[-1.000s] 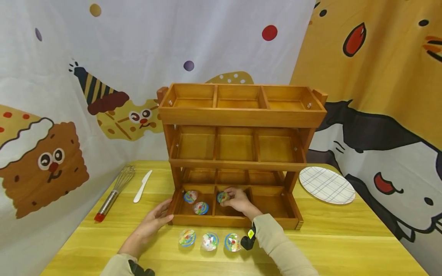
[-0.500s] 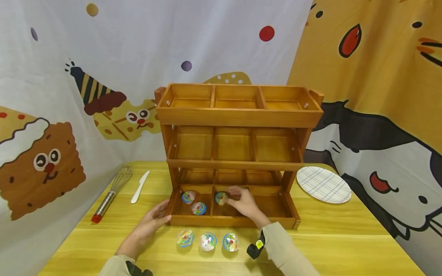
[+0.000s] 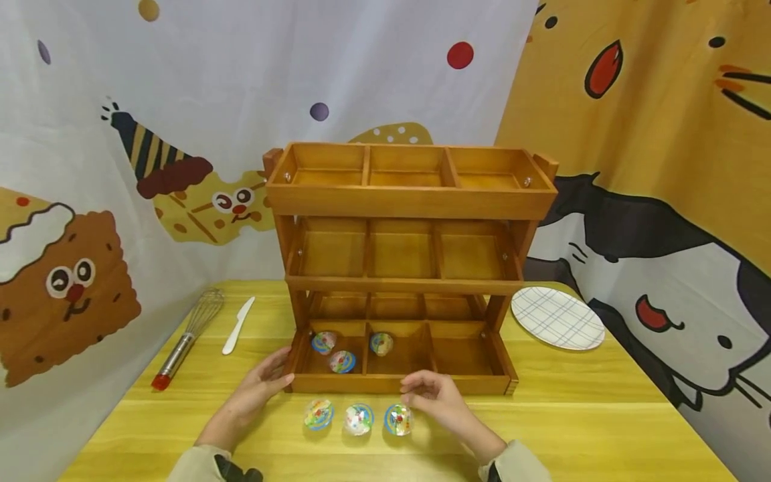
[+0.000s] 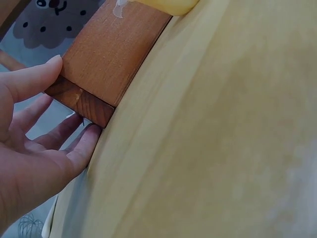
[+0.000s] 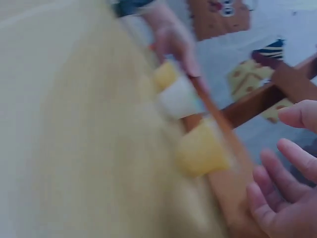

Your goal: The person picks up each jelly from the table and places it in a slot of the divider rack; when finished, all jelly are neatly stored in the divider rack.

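"While the left hand (image 3: 255, 391) gripped the wooden rack (image 3: 409, 204) by its left corner, which step was it?"

"Likely pick-up, needing a pinch: the right hand (image 3: 442, 405) hung, fingers apart, beside the rightmost jelly cup (image 3: 398, 420) toward the tabletop's (image 3: 602, 435) near edge."

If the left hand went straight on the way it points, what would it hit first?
The left hand would likely meet the left end of the bottom tray first. The fingers look close against it, though contact is unclear.

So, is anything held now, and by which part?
The left hand holds the wooden rack by the front-left corner of its lowest tray; the right hand holds nothing.
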`<state>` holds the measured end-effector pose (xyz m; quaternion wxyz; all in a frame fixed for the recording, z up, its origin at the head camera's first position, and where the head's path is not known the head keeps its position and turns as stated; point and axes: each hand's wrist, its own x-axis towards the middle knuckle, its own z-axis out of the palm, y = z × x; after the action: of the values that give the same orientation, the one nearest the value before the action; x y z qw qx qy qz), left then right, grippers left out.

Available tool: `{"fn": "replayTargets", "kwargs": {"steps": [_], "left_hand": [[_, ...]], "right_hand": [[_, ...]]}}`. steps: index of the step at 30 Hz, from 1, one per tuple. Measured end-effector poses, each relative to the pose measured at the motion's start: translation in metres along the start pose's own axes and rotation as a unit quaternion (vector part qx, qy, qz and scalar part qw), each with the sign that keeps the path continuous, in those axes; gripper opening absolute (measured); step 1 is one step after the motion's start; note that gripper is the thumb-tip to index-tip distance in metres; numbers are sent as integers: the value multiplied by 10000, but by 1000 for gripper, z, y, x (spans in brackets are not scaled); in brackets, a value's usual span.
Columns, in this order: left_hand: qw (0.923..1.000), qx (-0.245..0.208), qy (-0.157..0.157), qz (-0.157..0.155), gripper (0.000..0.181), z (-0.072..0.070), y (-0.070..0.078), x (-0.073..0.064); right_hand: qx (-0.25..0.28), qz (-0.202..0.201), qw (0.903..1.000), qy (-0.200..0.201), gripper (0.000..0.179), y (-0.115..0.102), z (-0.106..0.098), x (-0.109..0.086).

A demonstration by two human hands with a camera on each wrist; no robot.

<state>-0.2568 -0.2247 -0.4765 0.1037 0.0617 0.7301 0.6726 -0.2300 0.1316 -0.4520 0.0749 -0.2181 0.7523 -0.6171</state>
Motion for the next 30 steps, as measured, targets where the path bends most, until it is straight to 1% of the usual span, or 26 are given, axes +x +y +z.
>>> {"fn": "replayTargets", "kwargs": {"steps": [1, 4, 6, 10, 15, 21, 25, 30], "left_hand": [[10000, -8, -16, 0, 66, -1, 0, 0], [10000, -46, -56, 13, 67, -3, 1, 1], [10000, -45, -36, 20, 67, -4, 2, 2], [10000, -36, 45, 29, 67, -1, 2, 2], [10000, -15, 18, 43, 66, 0, -2, 1], [9999, 74, -69, 93, 66, -2, -3, 2], [9998, 71, -106, 135, 67, -1, -2, 1], [9999, 11, -93, 117, 67, 0, 1, -1]], "right_hand": [[-61, 94, 9999, -55, 36, 4, 1, -4], [-245, 177, 9992, -268, 41, 13, 3, -14], [-309, 166, 9983, -472, 48, 18, 3, -16], [-490, 80, 9962, -712, 56, 24, 4, -17], [-701, -69, 9943, -804, 51, 32, 6, -18], [-620, -242, 9947, -786, 48, 33, 8, -18], [-559, -171, 9955, -752, 49, 32, 8, -18], [-445, 40, 9966, -697, 49, 31, 8, -19]]}}
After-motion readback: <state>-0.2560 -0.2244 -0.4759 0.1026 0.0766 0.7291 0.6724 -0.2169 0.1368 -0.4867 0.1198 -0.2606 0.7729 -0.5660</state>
